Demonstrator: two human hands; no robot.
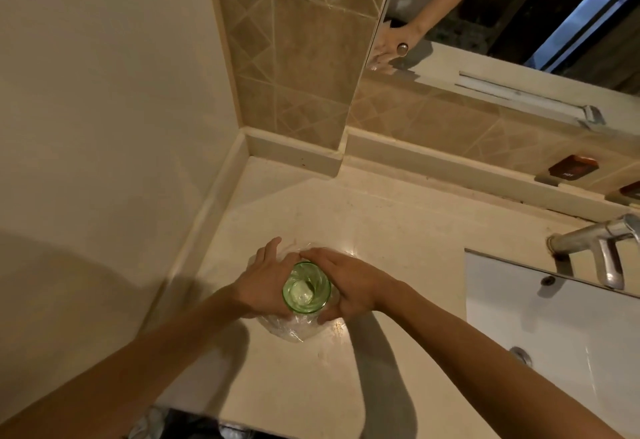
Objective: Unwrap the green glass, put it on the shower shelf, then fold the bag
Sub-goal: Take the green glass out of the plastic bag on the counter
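The green glass (pixel 306 288) stands upright on the cream counter (pixel 363 223), its open rim facing up. A clear plastic bag (pixel 291 329) is bunched down around its base and spreads out under it. My left hand (pixel 265 281) cups the glass and bag from the left, fingers pointing away from me. My right hand (pixel 346 282) presses against the glass from the right, thumb low on the plastic. Both hands touch the bag around the glass; the lower part of the glass is hidden by them.
A white sink basin (pixel 554 317) with a chrome tap (pixel 602 248) lies to the right. A mirror (pixel 519 5) hangs above a tiled backsplash and reflects an arm. A plain wall (pixel 104 109) closes the left side. The counter's front edge runs near the bottom.
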